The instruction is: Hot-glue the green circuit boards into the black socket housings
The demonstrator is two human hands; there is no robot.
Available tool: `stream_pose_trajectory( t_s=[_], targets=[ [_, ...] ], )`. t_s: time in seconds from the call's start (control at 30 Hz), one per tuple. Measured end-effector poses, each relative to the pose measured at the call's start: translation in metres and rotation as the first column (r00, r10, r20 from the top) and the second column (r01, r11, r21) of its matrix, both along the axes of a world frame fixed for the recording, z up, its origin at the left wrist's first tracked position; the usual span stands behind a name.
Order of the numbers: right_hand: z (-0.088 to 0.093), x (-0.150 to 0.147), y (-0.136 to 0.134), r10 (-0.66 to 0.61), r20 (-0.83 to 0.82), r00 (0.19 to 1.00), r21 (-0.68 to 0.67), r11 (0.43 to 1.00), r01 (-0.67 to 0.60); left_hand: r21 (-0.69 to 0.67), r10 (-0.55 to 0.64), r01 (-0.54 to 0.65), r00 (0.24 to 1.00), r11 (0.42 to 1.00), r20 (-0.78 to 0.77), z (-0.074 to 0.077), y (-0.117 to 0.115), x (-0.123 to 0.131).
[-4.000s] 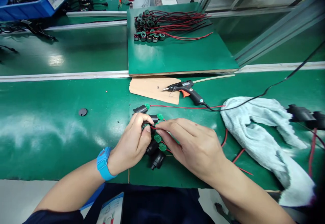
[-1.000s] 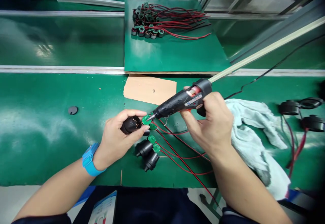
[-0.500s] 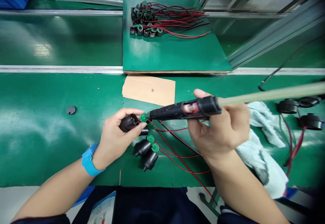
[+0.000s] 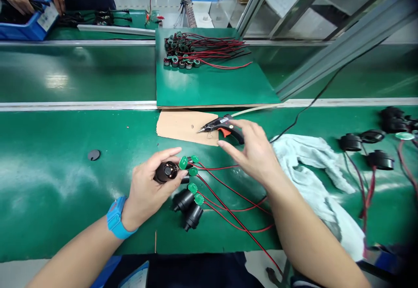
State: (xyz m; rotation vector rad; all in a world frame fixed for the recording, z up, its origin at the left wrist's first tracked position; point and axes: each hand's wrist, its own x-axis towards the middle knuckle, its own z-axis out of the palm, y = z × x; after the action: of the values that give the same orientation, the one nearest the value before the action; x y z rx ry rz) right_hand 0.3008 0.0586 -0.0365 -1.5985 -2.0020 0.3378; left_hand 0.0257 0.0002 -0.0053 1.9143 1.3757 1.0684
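My left hand (image 4: 156, 181) grips a black cylindrical housing (image 4: 166, 171), its open end facing up. A small green round circuit board (image 4: 183, 162) stands at the housing's rim by my fingertips, with red and black wires (image 4: 225, 201) trailing right. Just below lie black housings (image 4: 192, 216) with green boards at their tops; another is partly hidden behind my left fingers. A black hot glue gun (image 4: 222, 124) with an orange trigger rests with its nozzle over a piece of cardboard (image 4: 173, 124). My right hand (image 4: 253, 150) is beside the gun's handle, fingers spread and holding nothing.
A raised green board (image 4: 209, 87) carries a bundle of wired round parts (image 4: 183, 48). On the right are a pale cloth (image 4: 303, 161) and black ring-shaped parts (image 4: 380, 159). A black disc (image 4: 94, 154) lies left. Across the bench, another person's hands reach into a blue bin (image 4: 26, 31).
My right hand has put the glue gun down on the cardboard and let go of it. The left hand still holds the housing. The view has tilted up, showing the other person's hands.
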Motion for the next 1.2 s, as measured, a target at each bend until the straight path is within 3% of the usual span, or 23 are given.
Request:
stream_pose_trajectory(
  t_s=[0.03, 0.1, 0.17, 0.23, 0.33, 0.4, 0.5, 0.57, 0.67, 0.8, 0.97, 1.2],
  targets=[
    [0.009, -0.008, -0.006, 0.101, -0.145, 0.984, -0.046, 0.993, -0.109, 0.005, -0.004, 0.004, 1.000, 1.000, 0.002, 0.000, 0.000, 0.000],
    [0.024, -0.029, -0.020, 0.254, -0.456, 0.853, -0.168, 0.917, -0.363, 0.017, -0.018, 0.019, 1.000, 1.000, -0.007, -0.001, 0.001, 0.000],
    [0.030, -0.049, -0.031, 0.248, -0.688, 0.683, -0.242, 0.808, -0.538, 0.030, -0.030, 0.031, 0.999, 0.999, -0.035, -0.002, 0.002, 0.000],
    [0.028, -0.063, -0.037, 0.149, -0.813, 0.563, -0.268, 0.763, -0.588, 0.029, -0.044, 0.046, 0.997, 0.999, -0.060, -0.003, 0.003, 0.000],
    [0.018, -0.073, -0.039, 0.004, -0.866, 0.500, -0.277, 0.827, -0.488, -0.014, -0.102, 0.102, 0.992, 0.995, -0.074, -0.005, 0.003, 0.000],
    [0.013, -0.073, -0.041, 0.004, -0.836, 0.548, -0.227, 0.907, -0.354, -0.061, -0.149, 0.145, 0.986, 0.988, -0.074, -0.007, 0.002, 0.001],
    [0.012, -0.071, -0.045, 0.151, -0.651, 0.744, 0.039, 0.985, -0.166, -0.127, -0.176, 0.169, 0.983, 0.977, -0.046, -0.009, 0.000, 0.002],
    [0.016, -0.070, -0.047, 0.251, -0.470, 0.846, 0.242, 0.959, -0.150, -0.161, -0.173, 0.168, 0.985, 0.973, -0.014, -0.010, 0.000, 0.001],
    [0.020, -0.068, -0.050, 0.320, -0.264, 0.910, 0.391, 0.898, -0.202, -0.205, -0.153, 0.156, 0.988, 0.966, 0.028, -0.011, 0.002, 0.000],
    [0.017, -0.064, -0.053, 0.313, -0.070, 0.947, 0.485, 0.840, -0.242, -0.281, -0.171, 0.205, 0.975, 0.938, 0.141, -0.011, 0.004, 0.000],
    [0.011, -0.059, -0.057, 0.366, 0.071, 0.928, 0.515, 0.783, -0.349, -0.358, -0.157, 0.243, 0.955, 0.902, 0.252, -0.009, 0.003, 0.002],
    [0.026, -0.066, -0.060, 0.296, 0.282, 0.913, 0.544, 0.734, -0.406, -0.457, -0.125, 0.261, 0.943, 0.850, 0.308, -0.001, 0.003, 0.006]
  ],
)
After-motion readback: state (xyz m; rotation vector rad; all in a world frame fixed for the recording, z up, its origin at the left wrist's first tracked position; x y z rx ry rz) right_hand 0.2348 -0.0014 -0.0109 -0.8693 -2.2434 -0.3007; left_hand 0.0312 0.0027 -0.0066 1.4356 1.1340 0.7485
